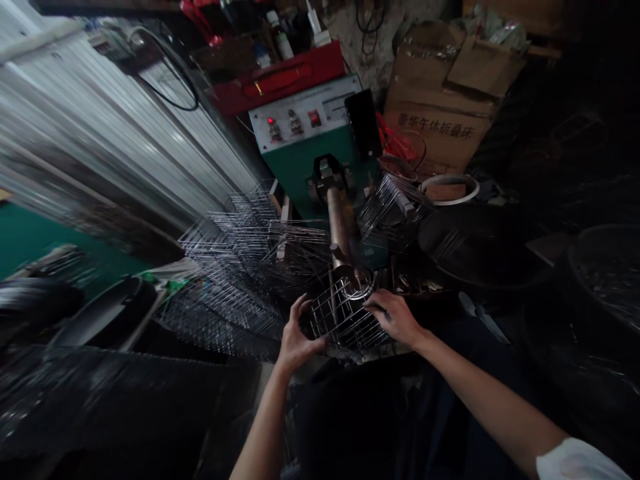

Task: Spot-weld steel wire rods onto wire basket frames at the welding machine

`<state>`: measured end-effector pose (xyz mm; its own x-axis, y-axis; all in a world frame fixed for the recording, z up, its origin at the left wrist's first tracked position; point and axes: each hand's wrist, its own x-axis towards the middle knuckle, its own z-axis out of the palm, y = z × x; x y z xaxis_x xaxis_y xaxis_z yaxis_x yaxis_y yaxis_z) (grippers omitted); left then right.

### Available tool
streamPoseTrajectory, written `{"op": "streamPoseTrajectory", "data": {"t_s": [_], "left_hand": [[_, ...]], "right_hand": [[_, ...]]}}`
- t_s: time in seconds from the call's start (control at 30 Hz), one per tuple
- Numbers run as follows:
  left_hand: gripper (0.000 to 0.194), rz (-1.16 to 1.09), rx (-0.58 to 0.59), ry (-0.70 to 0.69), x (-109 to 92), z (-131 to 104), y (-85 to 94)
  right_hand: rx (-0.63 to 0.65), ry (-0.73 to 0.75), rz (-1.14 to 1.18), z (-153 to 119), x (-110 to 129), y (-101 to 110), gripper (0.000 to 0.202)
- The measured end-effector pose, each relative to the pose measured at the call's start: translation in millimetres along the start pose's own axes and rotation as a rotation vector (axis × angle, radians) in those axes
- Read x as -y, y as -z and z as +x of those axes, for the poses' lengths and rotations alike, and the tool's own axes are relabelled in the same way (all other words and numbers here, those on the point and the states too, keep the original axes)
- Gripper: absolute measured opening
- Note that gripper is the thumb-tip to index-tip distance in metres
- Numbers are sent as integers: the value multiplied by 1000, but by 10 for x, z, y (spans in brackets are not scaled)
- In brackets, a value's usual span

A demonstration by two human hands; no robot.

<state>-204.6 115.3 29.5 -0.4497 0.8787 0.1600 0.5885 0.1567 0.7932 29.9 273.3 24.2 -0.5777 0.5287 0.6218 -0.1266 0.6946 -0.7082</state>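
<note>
A wire grid (pixel 333 313) of thin metal rods lies low in front of me, below the metal arm (pixel 339 223) of a green machine. A round wire ring (pixel 356 288) sits at the grid's far side, under the tip of that arm. My left hand (pixel 299 337) curves round the grid's left edge, thumb and fingers set apart on it. On the right side, close to the ring, my right hand (pixel 395 319) is closed, its fingertips pinched at the grid. The exact grip of the right fingers is partly hidden.
Stacked wire grids (pixel 225 267) crowd the left, and more wire pieces (pixel 390 210) stand right of the arm. The green machine (pixel 310 163) has a lit red lamp; a phone (pixel 363 123) leans on it. Behind are a cardboard box (pixel 440 100) and a white-rimmed bowl (pixel 473 189).
</note>
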Motion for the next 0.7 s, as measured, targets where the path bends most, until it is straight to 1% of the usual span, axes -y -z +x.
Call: {"op": "streamPoseTrajectory", "data": {"t_s": [0.13,0.37,0.57,0.7], "left_hand": [[105,47,2,-20,12,32,40],[105,90,7,-56,52,104,27],[110,115,6,-75,164,145,36],[105,127,3,-103,202,138,5]], "right_hand": [[15,-14,31,-41,-62,-58,11],[-2,-16,46,-39,-194,-131,14],[10,-7,48,-29,-158,-116,14],[23,-44,59,-21,-149,-118,15]]}}
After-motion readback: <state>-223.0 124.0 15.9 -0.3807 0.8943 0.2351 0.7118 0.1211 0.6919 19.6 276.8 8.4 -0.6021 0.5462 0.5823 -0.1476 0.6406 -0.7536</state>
